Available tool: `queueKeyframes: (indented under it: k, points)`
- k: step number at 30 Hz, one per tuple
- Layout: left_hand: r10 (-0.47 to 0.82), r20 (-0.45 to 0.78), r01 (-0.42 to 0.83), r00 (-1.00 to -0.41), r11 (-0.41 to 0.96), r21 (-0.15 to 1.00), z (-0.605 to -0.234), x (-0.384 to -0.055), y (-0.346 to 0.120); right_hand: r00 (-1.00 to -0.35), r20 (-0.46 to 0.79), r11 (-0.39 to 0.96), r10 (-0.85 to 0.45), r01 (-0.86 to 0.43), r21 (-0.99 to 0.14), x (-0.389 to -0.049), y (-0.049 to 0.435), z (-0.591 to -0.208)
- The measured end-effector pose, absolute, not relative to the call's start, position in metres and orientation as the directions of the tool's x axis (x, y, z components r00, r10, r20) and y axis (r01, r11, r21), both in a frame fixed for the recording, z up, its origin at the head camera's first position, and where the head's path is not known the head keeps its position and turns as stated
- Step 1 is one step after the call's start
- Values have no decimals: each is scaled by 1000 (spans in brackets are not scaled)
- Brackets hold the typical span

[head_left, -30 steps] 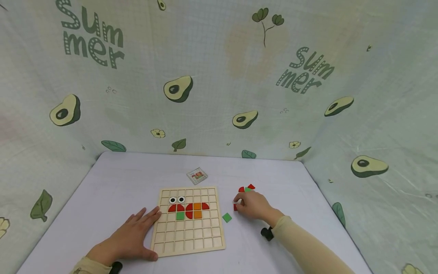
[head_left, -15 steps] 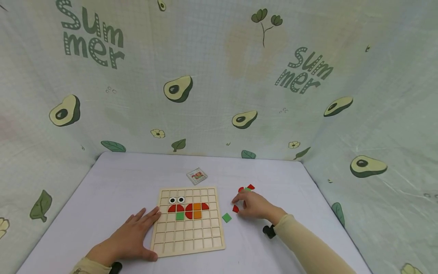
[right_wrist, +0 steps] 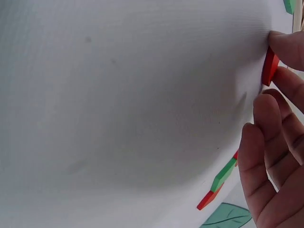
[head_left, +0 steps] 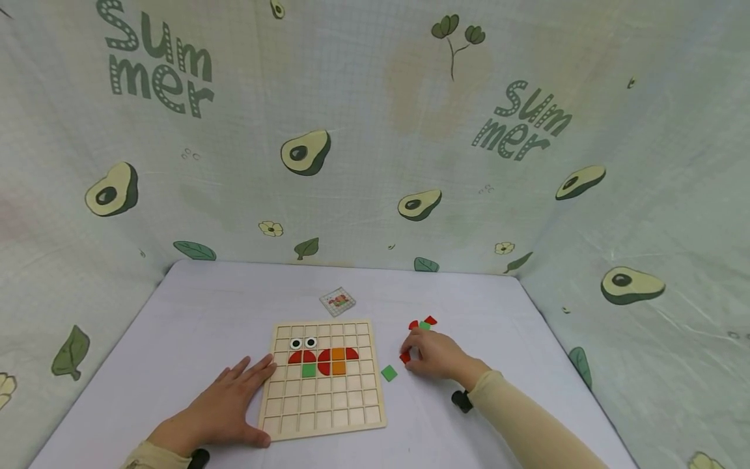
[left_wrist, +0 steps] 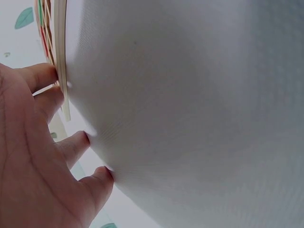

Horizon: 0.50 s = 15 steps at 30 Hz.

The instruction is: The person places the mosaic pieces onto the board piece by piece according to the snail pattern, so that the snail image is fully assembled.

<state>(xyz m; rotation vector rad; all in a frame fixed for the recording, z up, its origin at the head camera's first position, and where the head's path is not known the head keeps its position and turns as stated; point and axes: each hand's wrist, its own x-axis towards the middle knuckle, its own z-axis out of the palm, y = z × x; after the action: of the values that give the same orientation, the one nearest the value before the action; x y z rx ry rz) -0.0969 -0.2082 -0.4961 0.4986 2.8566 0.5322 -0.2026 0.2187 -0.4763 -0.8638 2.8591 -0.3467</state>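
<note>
My left hand (head_left: 225, 407) lies spread at the left edge of a wooden grid board (head_left: 324, 400); the left wrist view has two fingertips against the board's side and others on the cloth. To the right of the board, my right hand (head_left: 436, 353) pinches a small red tile (right_wrist: 270, 66) between thumb and index finger, down at the tabletop. On the board sit two eye tiles (head_left: 303, 342), several red curved tiles (head_left: 301, 357), orange squares (head_left: 338, 361) and a green square (head_left: 308, 370).
A loose green square (head_left: 389, 373) lies between the board and my right hand. Beyond that hand are two red tiles (head_left: 430, 320) with a green tile (head_left: 424, 325). A small picture card (head_left: 337, 301) lies behind the board. Printed cloth (head_left: 363, 215) hangs around the table.
The right thumb and index finger have closed on the red tile, which lay uncovered beside the fingers half a second ago. The left hand and board have stayed in place.
</note>
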Motion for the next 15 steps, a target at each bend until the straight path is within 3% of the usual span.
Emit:
queueKeyframes:
  k: [15]
  points:
    - [355,-129,290,-926,886,361,-494,-96,-207,-838,-26,815,-546,-523,-251,-197,214,-476]
